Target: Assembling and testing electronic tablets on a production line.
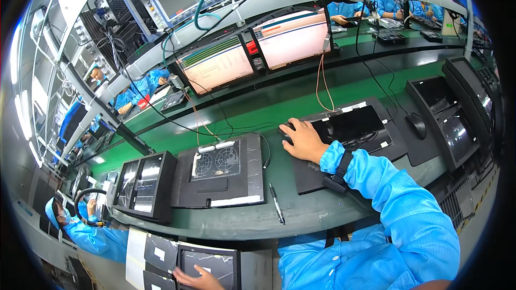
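Observation:
My right hand [305, 140] is over the bench with its fingers curled round a small black computer mouse [287, 130], mostly covered by the hand. Just to its right, a black phone-like slab [349, 126] with a glossy screen rests in a dark fixture [399, 142]. Down at the lower edge, my left hand [198, 278] has its fingers stretched out and holds nothing. It is over a black tray [235, 268] of dark flat panels, below the bench's front edge; I cannot tell whether it touches them.
Left on the bench are a fixture [252, 166] with a circle-patterned plate and a black tray [167, 182]. A pen [277, 204] lies near the front edge. Two monitors [293, 35], hanging cables and a second mouse [416, 125] are beyond. More trays [473, 123] stand right; co-workers [88, 231] sit around.

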A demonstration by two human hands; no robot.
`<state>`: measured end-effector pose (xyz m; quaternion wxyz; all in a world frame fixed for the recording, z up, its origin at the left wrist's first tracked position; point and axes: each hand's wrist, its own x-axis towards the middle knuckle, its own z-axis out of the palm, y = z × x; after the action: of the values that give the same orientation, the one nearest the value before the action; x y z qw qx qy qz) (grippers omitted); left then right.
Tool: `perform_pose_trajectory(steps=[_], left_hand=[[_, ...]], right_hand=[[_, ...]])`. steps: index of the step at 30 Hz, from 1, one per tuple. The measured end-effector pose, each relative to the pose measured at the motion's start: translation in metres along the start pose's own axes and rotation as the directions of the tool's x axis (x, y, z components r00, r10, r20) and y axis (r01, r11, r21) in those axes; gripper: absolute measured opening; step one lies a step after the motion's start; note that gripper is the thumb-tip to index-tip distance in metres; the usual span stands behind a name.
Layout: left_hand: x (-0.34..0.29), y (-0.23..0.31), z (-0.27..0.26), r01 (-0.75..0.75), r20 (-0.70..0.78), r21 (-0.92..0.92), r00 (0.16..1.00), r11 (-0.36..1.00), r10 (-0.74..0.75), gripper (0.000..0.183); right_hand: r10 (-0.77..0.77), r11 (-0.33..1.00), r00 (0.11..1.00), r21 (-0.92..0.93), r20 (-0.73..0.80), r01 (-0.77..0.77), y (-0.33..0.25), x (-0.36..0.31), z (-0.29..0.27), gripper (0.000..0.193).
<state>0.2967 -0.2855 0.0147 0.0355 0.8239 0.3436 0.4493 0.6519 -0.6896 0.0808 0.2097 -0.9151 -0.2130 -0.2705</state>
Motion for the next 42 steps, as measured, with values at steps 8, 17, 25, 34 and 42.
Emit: perform_pose_trajectory(steps=[8,17,25,34,42], left_hand=[[-0.008,0.146,0.014,-0.094,0.273,-0.645,0.899,0.758,0.343,0.045],[-0.014,0.199,0.069,-0.327,0.271,-0.646,0.746,0.689,0.609,0.057],[-0.009,0.218,0.058,-0.402,0.139,-0.646,0.774,0.649,0.618,0.054],[-0.015,0.221,0.043,-0.486,0.025,-0.58,0.792,0.654,0.61,0.043],[-0.009,0.242,0.009,-0.414,0.02,-0.696,0.806,0.587,0.592,0.032]], right_hand=[[-0.005,1.0,1.0,-0.023,-0.011,0.005,0.005,-0.004,0.009,0.047],[-0.093,0.936,0.895,0.268,-0.436,0.228,-0.013,0.016,-0.035,0.059],[0.943,0.139,0.332,0.928,-0.018,-0.345,0.24,-0.127,-0.29,0.057],[0.982,-0.079,-0.186,0.965,0.032,-0.251,0.386,-0.222,-0.357,0.042],[0.985,0.159,0.128,0.918,-0.12,-0.364,0.351,-0.232,-0.402,0.021]])
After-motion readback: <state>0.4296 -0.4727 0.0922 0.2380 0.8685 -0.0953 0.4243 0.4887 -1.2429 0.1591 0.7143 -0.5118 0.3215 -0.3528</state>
